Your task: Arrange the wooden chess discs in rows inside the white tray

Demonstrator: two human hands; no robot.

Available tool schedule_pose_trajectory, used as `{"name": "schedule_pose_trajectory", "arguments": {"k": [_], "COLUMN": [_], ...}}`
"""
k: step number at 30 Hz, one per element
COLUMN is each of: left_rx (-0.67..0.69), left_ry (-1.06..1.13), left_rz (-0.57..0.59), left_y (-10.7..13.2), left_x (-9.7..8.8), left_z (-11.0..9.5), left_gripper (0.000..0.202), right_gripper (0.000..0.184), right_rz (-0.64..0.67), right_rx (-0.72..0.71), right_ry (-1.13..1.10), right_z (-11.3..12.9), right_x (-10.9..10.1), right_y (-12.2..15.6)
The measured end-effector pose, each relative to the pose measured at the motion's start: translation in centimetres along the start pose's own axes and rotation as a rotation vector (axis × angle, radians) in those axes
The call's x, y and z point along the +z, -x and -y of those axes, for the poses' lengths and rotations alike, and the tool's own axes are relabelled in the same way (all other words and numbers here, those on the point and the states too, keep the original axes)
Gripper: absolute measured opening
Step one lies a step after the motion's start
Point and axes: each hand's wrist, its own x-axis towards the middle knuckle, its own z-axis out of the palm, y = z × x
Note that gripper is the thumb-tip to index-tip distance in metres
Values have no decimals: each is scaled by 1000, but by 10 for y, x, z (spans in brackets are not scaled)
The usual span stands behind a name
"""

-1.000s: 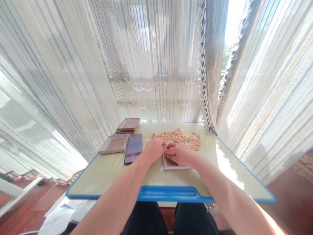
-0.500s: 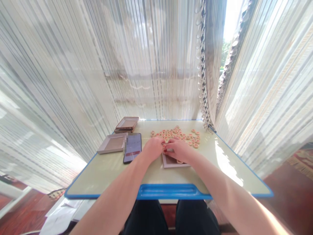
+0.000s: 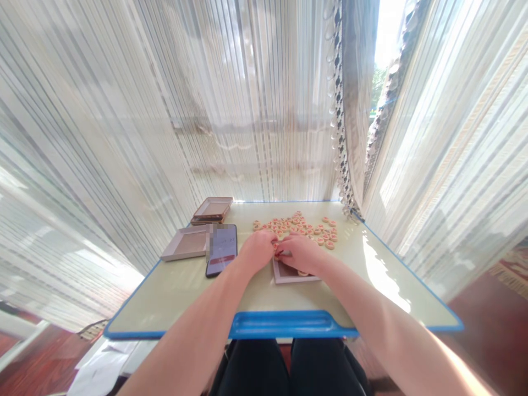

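My left hand (image 3: 256,250) and my right hand (image 3: 300,253) meet fingertip to fingertip over the far edge of a shallow grey box tray (image 3: 289,275) on the table (image 3: 185,291). Both hands have curled fingers pinched around small round wooden pieces with red marks. One round piece lies inside the tray near my right wrist. A scattered group of several such wooden pieces (image 3: 305,225) lies just beyond my hands.
A phone (image 3: 221,249) with a lit screen lies left of my left hand. A grey box lid (image 3: 183,243) sits beside it, and a brown box (image 3: 212,210) sits further back. Sheer curtains surround the table. A blue handle rim (image 3: 284,324) edges the table's front.
My hands stay together at the tray's far edge, with small finger shifts. The camera has tilted slightly, so the table sits a little higher in view.
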Motion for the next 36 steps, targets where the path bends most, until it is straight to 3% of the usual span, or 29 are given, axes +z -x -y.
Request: {"name": "schedule_pose_trajectory", "arguments": {"k": [13, 16, 20, 23, 26, 31, 36], "left_rx": [47, 40, 47, 40, 13, -92, -148], "left_ry": [-15, 3, 40, 49, 26, 10, -32], "left_rz": [-22, -32, -25, -24, -26, -12, 142], "left_y": [0, -1, 0, -1, -2, -5, -25], "left_x": [2, 2, 1, 2, 4, 5, -13], "left_z": [4, 5, 7, 7, 5, -1, -12], "left_gripper": [37, 39, 40, 40, 38, 40, 42], "right_gripper": [27, 31, 38, 37, 33, 27, 31], "right_rz": [-58, -173, -379, -391, -320, -302, -225], "right_rx": [155, 342, 651, 776, 758, 577, 441], "right_ry": [42, 21, 11, 66, 81, 64, 93], "right_z": [-3, -11, -44, -74, -92, -94, -91], "right_x": [-11, -17, -27, -26, -17, -1, 6], "right_y": [2, 5, 13, 20, 22, 16, 7]}}
